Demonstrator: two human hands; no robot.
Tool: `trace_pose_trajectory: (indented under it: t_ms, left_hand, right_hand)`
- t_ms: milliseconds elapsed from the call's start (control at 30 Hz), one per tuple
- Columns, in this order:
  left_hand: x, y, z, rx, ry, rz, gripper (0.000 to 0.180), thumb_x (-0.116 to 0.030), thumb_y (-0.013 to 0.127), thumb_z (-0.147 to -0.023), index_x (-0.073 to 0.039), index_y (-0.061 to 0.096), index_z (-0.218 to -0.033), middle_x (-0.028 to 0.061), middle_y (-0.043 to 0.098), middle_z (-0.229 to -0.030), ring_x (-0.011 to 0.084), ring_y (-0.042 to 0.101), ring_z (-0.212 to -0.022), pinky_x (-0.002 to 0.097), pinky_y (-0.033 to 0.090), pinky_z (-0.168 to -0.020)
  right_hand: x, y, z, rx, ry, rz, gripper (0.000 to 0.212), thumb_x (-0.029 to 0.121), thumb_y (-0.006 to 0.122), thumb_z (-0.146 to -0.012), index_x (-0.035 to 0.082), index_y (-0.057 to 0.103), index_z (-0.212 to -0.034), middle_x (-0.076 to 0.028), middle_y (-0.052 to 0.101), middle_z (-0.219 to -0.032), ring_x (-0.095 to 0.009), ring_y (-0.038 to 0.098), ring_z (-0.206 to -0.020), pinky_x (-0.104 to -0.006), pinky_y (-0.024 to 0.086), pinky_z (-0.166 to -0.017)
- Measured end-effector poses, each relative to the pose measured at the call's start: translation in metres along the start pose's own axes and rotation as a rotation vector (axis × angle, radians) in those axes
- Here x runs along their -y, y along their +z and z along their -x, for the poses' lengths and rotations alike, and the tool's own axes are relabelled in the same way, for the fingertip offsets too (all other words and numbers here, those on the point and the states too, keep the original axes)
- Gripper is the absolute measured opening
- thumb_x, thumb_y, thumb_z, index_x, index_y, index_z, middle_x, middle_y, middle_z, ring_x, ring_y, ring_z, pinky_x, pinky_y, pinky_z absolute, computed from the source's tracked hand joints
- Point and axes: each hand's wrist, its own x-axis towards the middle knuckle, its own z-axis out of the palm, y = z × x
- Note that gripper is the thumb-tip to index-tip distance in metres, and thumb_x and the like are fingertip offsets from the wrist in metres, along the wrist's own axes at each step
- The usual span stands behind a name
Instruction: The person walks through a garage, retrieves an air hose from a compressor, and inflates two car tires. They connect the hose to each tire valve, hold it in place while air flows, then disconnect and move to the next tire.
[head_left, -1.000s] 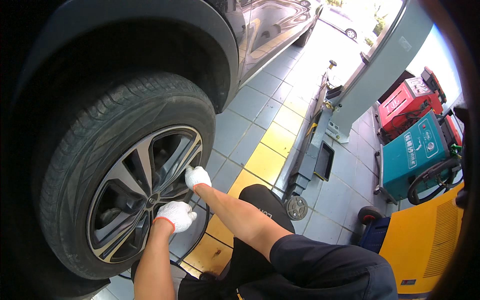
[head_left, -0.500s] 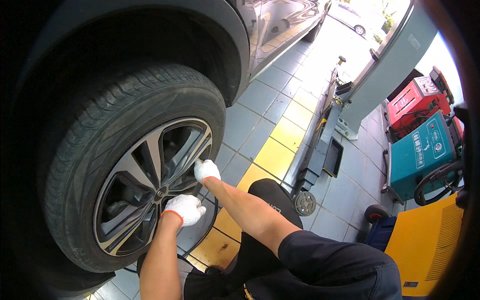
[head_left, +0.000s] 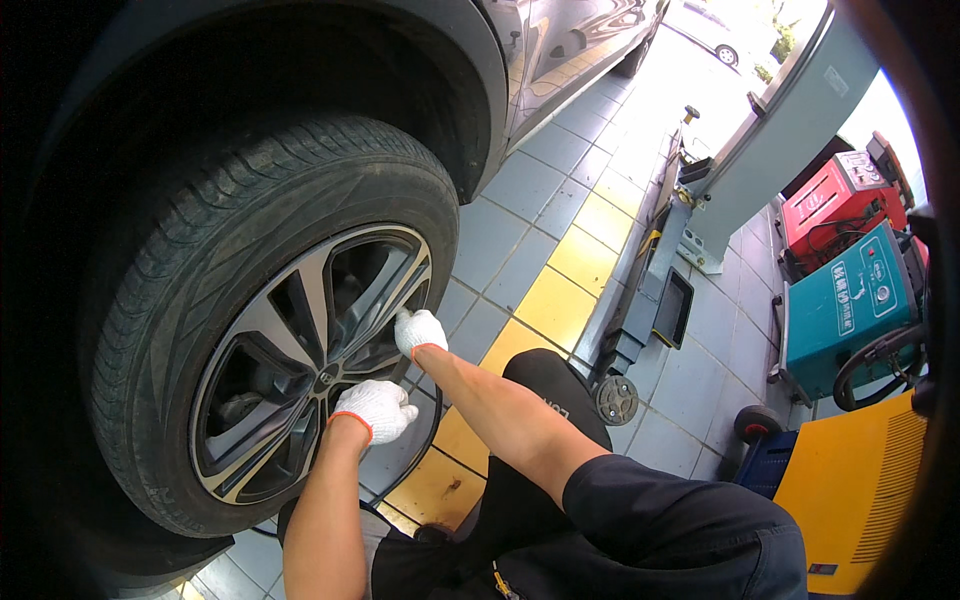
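Standing to one side of the car (head_left: 440, 55). Wheel (head_left: 313, 300) seated under the dark arch, its tyre (head_left: 140, 370) worn grey on the sidewall, two-tone spokes meeting at a hub cap (head_left: 327, 378).

Left hand (head_left: 378, 411), white knit glove with orange cuff: in front of the lower spokes, just beside the hub cap; fingers curled in. Grip hidden; cannot tell whether it has hold of anything.

Right hand (head_left: 420, 333), same glove: fingers bent, at the outer edge of the wheel, higher than the left. Contact and contents cannot be told from here.

Black hose (head_left: 436, 425) curves down past the wheel, over grey and yellow floor tiles (head_left: 550, 300).

Further right: lift post (head_left: 780, 150) with its low arm (head_left: 640, 310); red machine (head_left: 830, 215), teal machine (head_left: 845, 310), yellow machine (head_left: 840, 490) near one another.
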Motion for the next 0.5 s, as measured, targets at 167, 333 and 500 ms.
trace_pose_trajectory:
  t_ms: [167,333,500]
  left_hand:
    - [-0.0018,-0.0019,0.0027,-0.007,-0.008,0.011,0.041,-0.046,0.063,-0.102,-0.012,0.080,-0.119,0.0171,0.075,-0.128,0.0399,0.070,-0.121,0.0494,0.054,-0.106]
    - [-0.0024,-0.0018,0.0031,-0.005,-0.019,0.018,0.040,-0.046,0.063,-0.102,-0.013,0.080,-0.118,0.0171,0.075,-0.128,0.0399,0.069,-0.121,0.0491,0.054,-0.106]
    - [-0.0018,-0.0016,0.0015,0.010,-0.020,0.014,0.040,-0.046,0.064,-0.102,-0.013,0.079,-0.118,0.0170,0.075,-0.129,0.0399,0.069,-0.122,0.0490,0.054,-0.107]
  right_hand:
    - [-0.0002,0.0008,-0.0017,0.017,0.013,0.007,0.063,0.055,0.051,-0.106,-0.001,0.075,-0.124,-0.031,0.072,-0.128,-0.047,0.067,-0.126,-0.0500,0.054,-0.106]
    - [-0.0026,0.0032,-0.0034,-0.013,-0.008,-0.017,0.064,0.054,0.052,-0.105,-0.003,0.075,-0.121,-0.033,0.072,-0.124,-0.049,0.067,-0.124,-0.0501,0.054,-0.105]
    - [-0.0030,0.0042,-0.0040,-0.016,-0.009,-0.027,0.064,0.053,0.053,-0.105,-0.005,0.075,-0.119,-0.035,0.072,-0.121,-0.050,0.067,-0.123,-0.0503,0.054,-0.104]
